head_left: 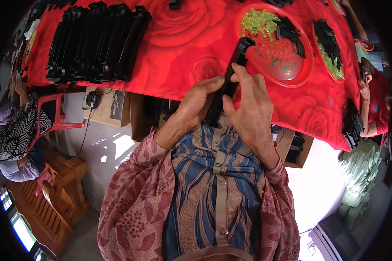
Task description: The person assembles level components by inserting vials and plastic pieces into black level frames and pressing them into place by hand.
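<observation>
Head view: red rose-print tablecloth (178, 48), cardboard boxes (111, 106) beneath.

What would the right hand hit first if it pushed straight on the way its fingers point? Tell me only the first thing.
The right hand points up and slightly left along the long black plastic part it grips. Straight on, it would likely meet the rim of the red plate first, though depth is hard to judge.

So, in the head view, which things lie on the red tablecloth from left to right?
Row of black plastic parts → long black part held by both hands → red plate with green and black small pieces → pile of black and green pieces.
</observation>
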The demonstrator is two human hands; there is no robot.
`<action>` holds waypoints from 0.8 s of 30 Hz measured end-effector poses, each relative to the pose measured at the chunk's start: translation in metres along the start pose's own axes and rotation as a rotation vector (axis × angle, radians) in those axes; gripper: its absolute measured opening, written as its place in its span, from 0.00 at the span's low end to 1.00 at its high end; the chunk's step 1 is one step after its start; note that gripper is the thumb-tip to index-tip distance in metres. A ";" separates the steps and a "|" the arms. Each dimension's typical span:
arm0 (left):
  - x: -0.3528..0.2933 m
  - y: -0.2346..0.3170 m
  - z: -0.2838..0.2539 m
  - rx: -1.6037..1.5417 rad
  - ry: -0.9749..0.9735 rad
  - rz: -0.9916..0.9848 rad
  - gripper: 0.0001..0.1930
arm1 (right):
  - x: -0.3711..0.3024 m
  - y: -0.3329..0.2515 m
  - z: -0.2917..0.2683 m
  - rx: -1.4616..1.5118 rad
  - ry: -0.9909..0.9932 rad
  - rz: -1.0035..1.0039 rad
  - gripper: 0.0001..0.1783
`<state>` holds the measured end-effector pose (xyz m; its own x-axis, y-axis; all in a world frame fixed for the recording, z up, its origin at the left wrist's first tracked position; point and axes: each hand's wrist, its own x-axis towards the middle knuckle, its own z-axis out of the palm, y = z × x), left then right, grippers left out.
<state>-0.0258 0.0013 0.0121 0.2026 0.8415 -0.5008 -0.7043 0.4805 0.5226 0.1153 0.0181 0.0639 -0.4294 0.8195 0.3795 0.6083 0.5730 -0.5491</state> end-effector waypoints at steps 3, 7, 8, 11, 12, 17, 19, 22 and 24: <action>0.004 -0.005 -0.004 0.037 -0.047 0.007 0.16 | 0.001 -0.003 -0.001 -0.119 -0.070 0.028 0.42; 0.000 -0.004 0.001 0.167 -0.044 0.057 0.16 | -0.001 0.002 0.003 -0.151 -0.072 0.027 0.42; 0.000 -0.004 0.000 0.199 -0.056 0.039 0.17 | -0.003 0.004 0.005 -0.152 -0.051 0.011 0.42; 0.001 -0.007 -0.001 0.169 -0.071 0.082 0.14 | -0.004 0.007 0.009 -0.159 -0.012 -0.061 0.41; 0.000 -0.006 0.000 0.170 -0.072 0.081 0.14 | -0.006 0.009 0.011 -0.160 -0.011 -0.060 0.41; -0.001 -0.004 0.003 0.187 -0.056 0.082 0.14 | -0.008 0.011 0.014 -0.153 0.054 -0.134 0.38; -0.001 -0.003 0.002 0.174 -0.051 0.063 0.14 | -0.007 0.010 0.014 -0.144 0.051 -0.125 0.38; 0.000 -0.003 0.002 0.152 -0.034 0.040 0.14 | -0.006 0.008 0.012 -0.127 0.047 -0.094 0.39; 0.001 -0.003 0.002 0.143 -0.020 0.037 0.15 | -0.006 0.009 0.013 -0.116 0.046 -0.072 0.39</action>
<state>-0.0225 0.0008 0.0113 0.1928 0.8632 -0.4666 -0.6078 0.4784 0.6338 0.1147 0.0183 0.0471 -0.4452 0.7738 0.4506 0.6512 0.6252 -0.4302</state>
